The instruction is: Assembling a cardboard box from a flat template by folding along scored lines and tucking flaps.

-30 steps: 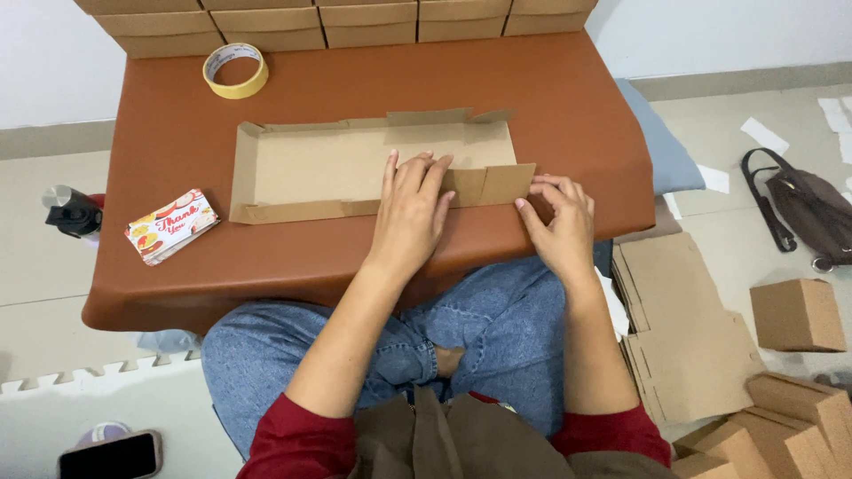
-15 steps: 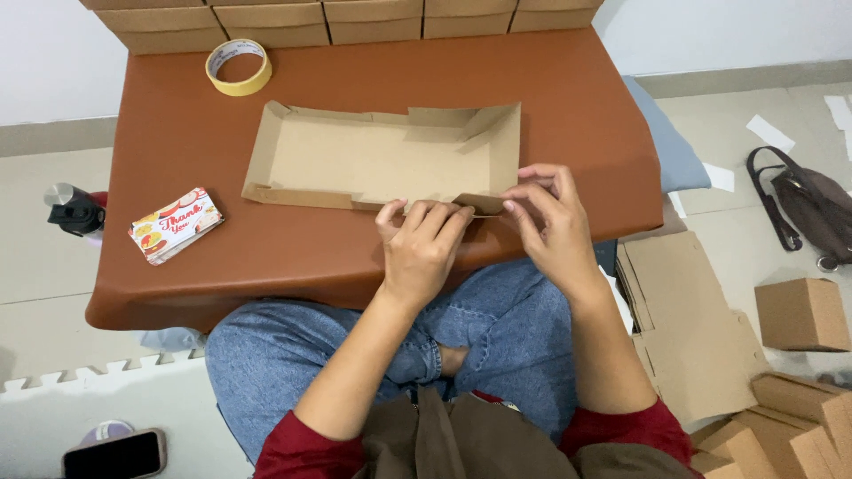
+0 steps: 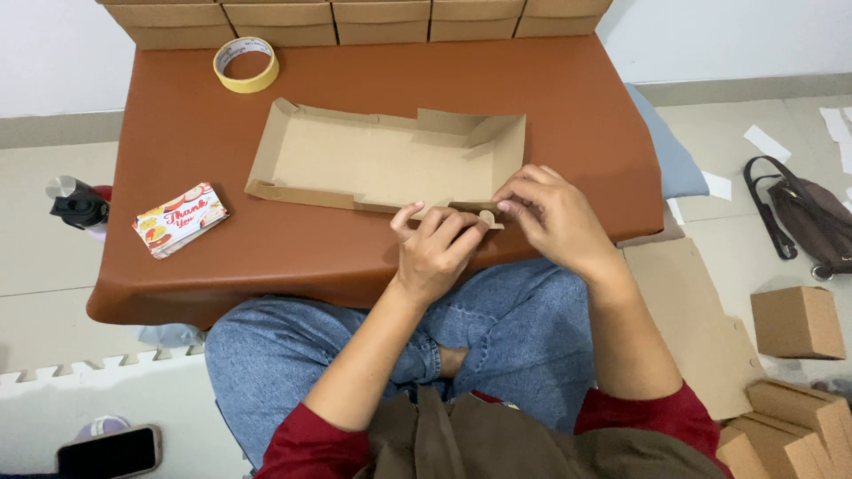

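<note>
Folding is further along than a second ago: the die-cut cardboard box blank (image 3: 382,160) lay nearly flat then, with both palms pressing its near-right flap down. Now its side walls stand up, and it reads as a shallow open tray on the brown padded table (image 3: 177,106). The far wall and right end wall are raised, and the left end is partly up. The blank has also shifted slightly away from the person.

Both hands have moved from flat pressing to fine work at the near-right corner.

- left hand (image 3: 437,248): fingers curled narrow, pinching the near wall's edge from the front, thumb raised beside it.
- right hand (image 3: 552,217): fingers (image 3: 515,202) bunched close, fingertips gripping a small rounded locking tab (image 3: 485,215) at the same corner.
- Neither hand is spread wide. Both are closed on cardboard and touching each other's working zone.

My read: the corner is being locked and the near wall isn't fully seated yet.

Unmoved since earlier: tape roll (image 3: 246,64) at the far-left of the table, printed card pack (image 3: 179,219) at the near-left, and a row of finished boxes (image 3: 355,18) along the far edge.
</note>
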